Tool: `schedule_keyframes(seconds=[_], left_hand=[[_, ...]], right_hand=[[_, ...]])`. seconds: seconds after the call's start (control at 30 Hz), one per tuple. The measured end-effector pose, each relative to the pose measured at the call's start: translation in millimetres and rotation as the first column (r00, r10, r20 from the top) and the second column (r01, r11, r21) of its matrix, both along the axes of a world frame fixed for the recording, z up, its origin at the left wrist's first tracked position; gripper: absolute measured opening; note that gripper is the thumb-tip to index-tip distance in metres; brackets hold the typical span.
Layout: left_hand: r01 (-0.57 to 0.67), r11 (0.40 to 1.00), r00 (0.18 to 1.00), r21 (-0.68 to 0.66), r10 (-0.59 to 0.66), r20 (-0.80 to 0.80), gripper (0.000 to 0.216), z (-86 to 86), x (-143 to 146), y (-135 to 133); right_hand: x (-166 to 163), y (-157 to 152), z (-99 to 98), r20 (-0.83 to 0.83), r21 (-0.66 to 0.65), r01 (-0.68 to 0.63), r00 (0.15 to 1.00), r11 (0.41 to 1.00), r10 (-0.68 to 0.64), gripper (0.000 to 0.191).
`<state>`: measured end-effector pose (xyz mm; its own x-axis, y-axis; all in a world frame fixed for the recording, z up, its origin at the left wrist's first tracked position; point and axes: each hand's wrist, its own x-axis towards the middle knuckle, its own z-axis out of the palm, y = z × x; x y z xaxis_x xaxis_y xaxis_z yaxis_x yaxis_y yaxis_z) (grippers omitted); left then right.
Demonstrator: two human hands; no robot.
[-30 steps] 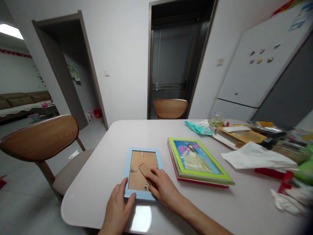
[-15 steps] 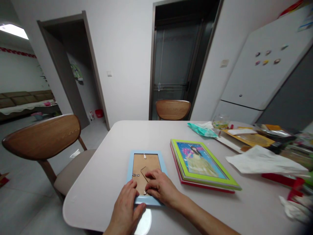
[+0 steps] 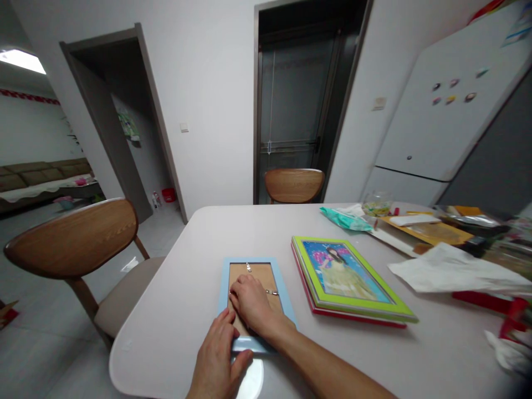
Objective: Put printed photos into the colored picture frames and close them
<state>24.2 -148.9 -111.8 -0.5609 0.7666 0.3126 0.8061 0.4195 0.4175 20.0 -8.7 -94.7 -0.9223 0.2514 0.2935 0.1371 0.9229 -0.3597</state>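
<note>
A light-blue picture frame (image 3: 286, 313) lies face down on the table, its brown backing board (image 3: 262, 273) upward. Small metal clips show at the top edge (image 3: 248, 267) and right edge (image 3: 272, 292) of the board. My left hand (image 3: 218, 352) grips the frame's lower left corner, fingers along the side and thumb at the front edge. Over the board, my right hand (image 3: 251, 302) is closed, its fingertips pressed together at the left-edge clip, which they mostly cover. The bottom clip and the stand wire are hidden under this hand.
Right of the frame, a green picture frame (image 3: 405, 315) with a figure in a yellow dress lies on a red one (image 3: 357, 320). Farther right are a teal packet (image 3: 347, 219), white paper (image 3: 453, 271), a glass bowl (image 3: 377, 204) and other clutter. A wooden chair (image 3: 78, 235) stands left.
My right hand has shifted from the bottom clip up and left to the left-edge clip, covering the bent wire. My left hand stays at the frame's corner. The view has shifted slightly.
</note>
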Motion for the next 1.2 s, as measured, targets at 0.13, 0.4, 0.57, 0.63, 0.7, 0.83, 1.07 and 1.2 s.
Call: schedule_keyframes(seconds=[0.13,0.4,0.57,0.63,0.7,0.83,1.07,1.2], left_hand=[[0.004,1.0,1.0,-0.009,-0.004,-0.014,0.014,-2.6,-1,-1],[0.014,0.999,0.998,0.038,-0.012,-0.055,0.014,-5.2,-3,-3],[0.053,0.995,0.983,0.081,-0.038,-0.18,0.018,-7.4,-6,-3],[0.059,0.995,0.975,0.083,-0.04,-0.219,0.02,-8.0,-7,-4],[0.067,0.995,0.968,0.078,-0.046,-0.246,0.023,-8.7,-8,-5],[0.084,0.994,0.959,0.077,-0.059,-0.277,0.025,-9.8,-10,-5],[0.102,0.994,0.955,0.036,-0.087,-0.285,0.028,-9.9,-14,-4],[0.125,0.991,0.94,0.045,-0.104,-0.325,0.029,-13.6,-17,-4]], right_hand=[[6,10,2.3,-0.022,-0.018,-0.017,1.0,1.0,0.017,0.018],[50,67,7.0,0.079,0.055,0.096,0.992,0.994,-0.1,0.02],[48,69,1.8,0.053,0.076,0.145,0.987,0.987,-0.149,0.026],[45,65,2.7,0.043,0.08,0.139,0.989,0.987,-0.143,0.025],[39,61,4.2,0.035,0.08,0.127,0.991,0.989,-0.13,0.022],[16,56,3.6,0.021,0.058,0.141,0.99,0.988,-0.142,0.021],[-13,56,-7.2,0.03,0.039,0.238,0.97,0.97,-0.24,0.024],[-14,56,-5.0,0.05,0.022,0.23,0.972,0.973,-0.231,0.026]])
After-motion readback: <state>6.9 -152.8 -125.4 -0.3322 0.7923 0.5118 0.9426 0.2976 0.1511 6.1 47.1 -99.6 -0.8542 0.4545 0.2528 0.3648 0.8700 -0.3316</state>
